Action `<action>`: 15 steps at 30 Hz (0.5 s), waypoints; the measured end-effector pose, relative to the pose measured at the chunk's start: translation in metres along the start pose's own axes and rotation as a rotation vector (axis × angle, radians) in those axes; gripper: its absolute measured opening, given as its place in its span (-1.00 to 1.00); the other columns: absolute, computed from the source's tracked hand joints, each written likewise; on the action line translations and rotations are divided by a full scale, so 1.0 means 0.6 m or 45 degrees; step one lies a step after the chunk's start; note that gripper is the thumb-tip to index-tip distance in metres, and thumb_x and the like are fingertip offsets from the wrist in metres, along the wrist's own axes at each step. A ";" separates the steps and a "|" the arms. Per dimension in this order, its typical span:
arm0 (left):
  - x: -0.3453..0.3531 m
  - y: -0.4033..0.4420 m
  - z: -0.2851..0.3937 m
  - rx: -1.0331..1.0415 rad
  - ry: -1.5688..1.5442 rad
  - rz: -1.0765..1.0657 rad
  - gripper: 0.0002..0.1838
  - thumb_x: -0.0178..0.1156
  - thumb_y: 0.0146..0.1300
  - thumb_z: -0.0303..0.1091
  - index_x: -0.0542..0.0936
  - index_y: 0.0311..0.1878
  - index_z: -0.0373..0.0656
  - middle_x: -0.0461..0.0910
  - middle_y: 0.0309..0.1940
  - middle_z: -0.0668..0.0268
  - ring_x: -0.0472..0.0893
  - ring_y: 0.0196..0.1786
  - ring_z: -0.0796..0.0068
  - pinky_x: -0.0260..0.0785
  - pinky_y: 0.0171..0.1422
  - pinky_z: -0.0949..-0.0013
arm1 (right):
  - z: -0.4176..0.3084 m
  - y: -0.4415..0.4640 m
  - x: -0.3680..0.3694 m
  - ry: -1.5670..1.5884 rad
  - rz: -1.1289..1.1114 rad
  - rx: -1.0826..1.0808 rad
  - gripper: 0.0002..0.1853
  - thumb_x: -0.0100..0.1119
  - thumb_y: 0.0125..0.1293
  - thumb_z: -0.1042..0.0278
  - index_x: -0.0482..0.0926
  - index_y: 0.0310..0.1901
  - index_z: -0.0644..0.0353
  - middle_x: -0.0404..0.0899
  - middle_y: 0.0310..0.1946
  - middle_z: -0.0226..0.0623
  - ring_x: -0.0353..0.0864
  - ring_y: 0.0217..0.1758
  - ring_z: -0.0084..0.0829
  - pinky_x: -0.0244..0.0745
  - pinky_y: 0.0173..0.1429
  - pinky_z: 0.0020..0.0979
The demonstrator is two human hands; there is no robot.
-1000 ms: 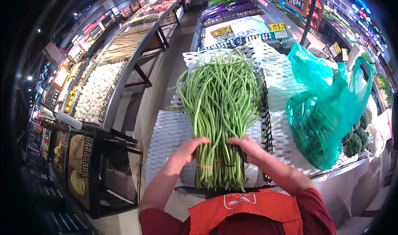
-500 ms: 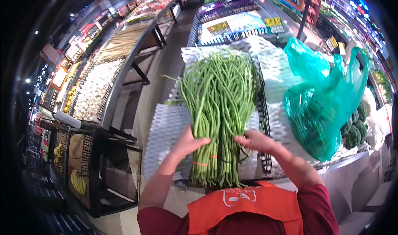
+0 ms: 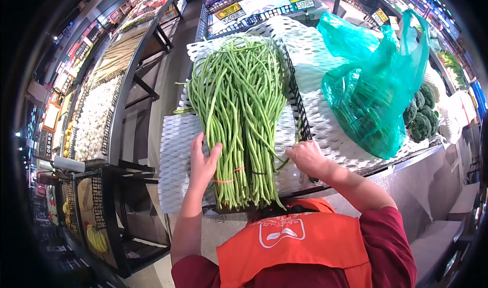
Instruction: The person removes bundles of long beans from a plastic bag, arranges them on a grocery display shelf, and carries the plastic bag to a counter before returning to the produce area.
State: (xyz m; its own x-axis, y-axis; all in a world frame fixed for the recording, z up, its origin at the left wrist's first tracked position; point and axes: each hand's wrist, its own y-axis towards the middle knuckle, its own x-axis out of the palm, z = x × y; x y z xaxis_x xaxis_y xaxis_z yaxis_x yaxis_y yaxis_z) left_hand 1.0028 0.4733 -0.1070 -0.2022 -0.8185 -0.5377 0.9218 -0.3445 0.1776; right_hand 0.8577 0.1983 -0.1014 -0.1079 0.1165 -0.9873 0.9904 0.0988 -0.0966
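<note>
Long green beans (image 3: 239,100) lie in banded bundles on white foam netting (image 3: 175,161), stem ends toward me. Orange bands and a dark one wrap the bundles low down. At their left edge is my left hand (image 3: 204,161), thumb and fingers apart, holding nothing. To the right of the bundles, my right hand (image 3: 306,157) is closed, fingertips pinched at a thin bean end that sticks out sideways. The black mesh edge (image 3: 300,105) of a basket runs along the right of the beans, by my right hand.
A green plastic bag (image 3: 376,89) with greens inside stands at the right, beside broccoli (image 3: 423,120). Garlic (image 3: 96,115) fills a tray on the left stand. Price signs (image 3: 301,0) stand behind the beans. Bananas (image 3: 96,238) lie low at the left.
Both hands have come off the sides of the bundles; the left has opened beside them, and the right has closed at a bean end. The view has shifted, moving the scene left and up.
</note>
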 end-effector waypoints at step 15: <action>-0.052 -0.117 0.020 0.074 -0.062 0.000 -0.42 0.25 0.21 -0.19 0.33 0.19 -0.33 0.34 0.12 0.07 0.38 0.12 0.21 0.23 0.21 0.22 | 0.002 -0.111 -0.320 0.006 1.153 0.220 -0.83 0.29 0.01 0.58 0.57 -0.32 0.19 0.62 -0.38 -0.26 0.63 -0.28 -0.23 0.51 -0.24 -0.35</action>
State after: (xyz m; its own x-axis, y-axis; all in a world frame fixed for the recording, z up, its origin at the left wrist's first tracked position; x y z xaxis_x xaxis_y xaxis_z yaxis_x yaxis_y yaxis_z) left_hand 0.9403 0.5176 -0.0926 -0.2197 -0.8395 -0.4970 0.9013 -0.3696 0.2258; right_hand 0.8123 0.1684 0.0946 0.7148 0.0817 -0.6945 0.6959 -0.1812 0.6949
